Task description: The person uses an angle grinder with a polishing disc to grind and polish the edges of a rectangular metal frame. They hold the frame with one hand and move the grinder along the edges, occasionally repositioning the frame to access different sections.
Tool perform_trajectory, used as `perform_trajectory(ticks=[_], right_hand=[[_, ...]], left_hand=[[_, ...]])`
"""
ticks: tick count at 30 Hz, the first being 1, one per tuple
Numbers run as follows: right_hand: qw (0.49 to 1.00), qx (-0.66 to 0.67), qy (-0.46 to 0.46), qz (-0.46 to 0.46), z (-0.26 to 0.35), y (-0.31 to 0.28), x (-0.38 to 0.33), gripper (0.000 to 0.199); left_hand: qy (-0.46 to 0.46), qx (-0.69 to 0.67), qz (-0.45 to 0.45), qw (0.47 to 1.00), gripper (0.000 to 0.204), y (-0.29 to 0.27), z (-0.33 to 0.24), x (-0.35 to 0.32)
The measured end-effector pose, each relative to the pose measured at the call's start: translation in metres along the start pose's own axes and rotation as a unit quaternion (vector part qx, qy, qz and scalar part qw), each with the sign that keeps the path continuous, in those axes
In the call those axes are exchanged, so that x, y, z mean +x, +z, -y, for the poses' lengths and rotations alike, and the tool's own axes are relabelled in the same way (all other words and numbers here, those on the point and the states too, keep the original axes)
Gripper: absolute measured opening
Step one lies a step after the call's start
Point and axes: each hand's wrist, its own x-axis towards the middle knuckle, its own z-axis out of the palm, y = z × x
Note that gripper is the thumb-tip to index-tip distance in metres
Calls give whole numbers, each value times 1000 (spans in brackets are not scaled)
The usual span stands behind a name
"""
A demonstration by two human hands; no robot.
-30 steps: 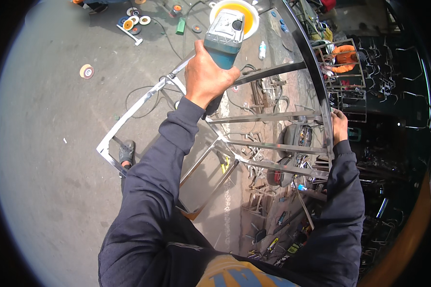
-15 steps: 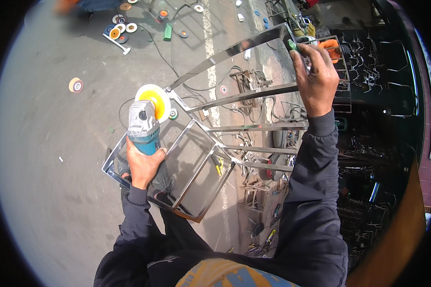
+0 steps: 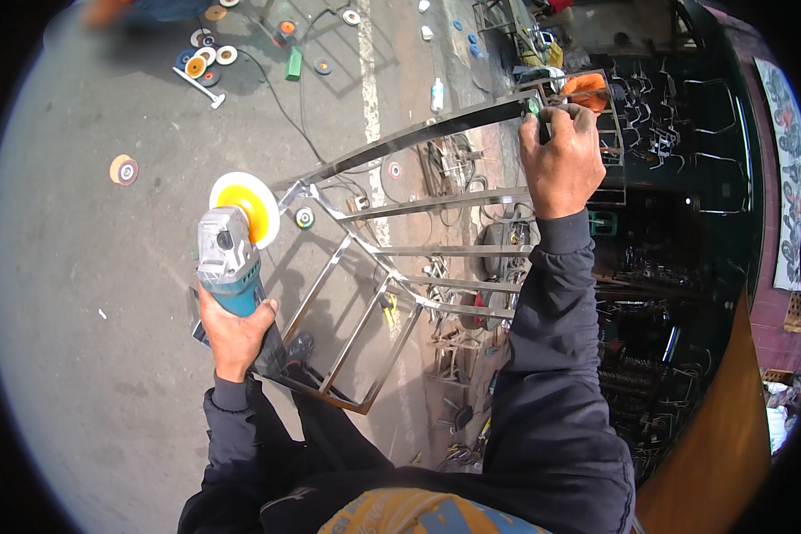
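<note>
Grey pavement point(image 3: 98, 374), bottle point(image 3: 437, 95) of unclear contents, left hand point(image 3: 232, 336) wrapped round grinder point(image 3: 226, 254), right hand point(image 3: 563, 165) pinching green lump point(image 3: 533, 106)

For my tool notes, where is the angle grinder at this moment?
In the head view, the angle grinder is left of centre, held in the left hand, with its white-and-yellow disc close to the metal frame.

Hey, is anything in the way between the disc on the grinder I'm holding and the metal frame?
Nothing visible stands between the white-and-yellow disc on the grinder in your left hand and the nearest joint of the metal frame, just to its right. This single view can't compare their heights.
</note>
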Motion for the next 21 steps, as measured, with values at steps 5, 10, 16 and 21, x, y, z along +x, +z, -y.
perform_trajectory(ticks=[5,10,16,21], right_hand=[[1000,1,-4,10,5,-1,3,20],[998,-33,22,51,4,-12,0,18],[999,-22,-21,36,6,-9,6,21],[998,3,-12,61,14,-2,1,24]], left_hand=[[16,-29,21,999,71,2,0,0],[5,-21,28,999,71,9,0,-2],[-16,-17,36,999,70,16,-3,-3],[-16,-16,40,999,71,18,-6,-1]])
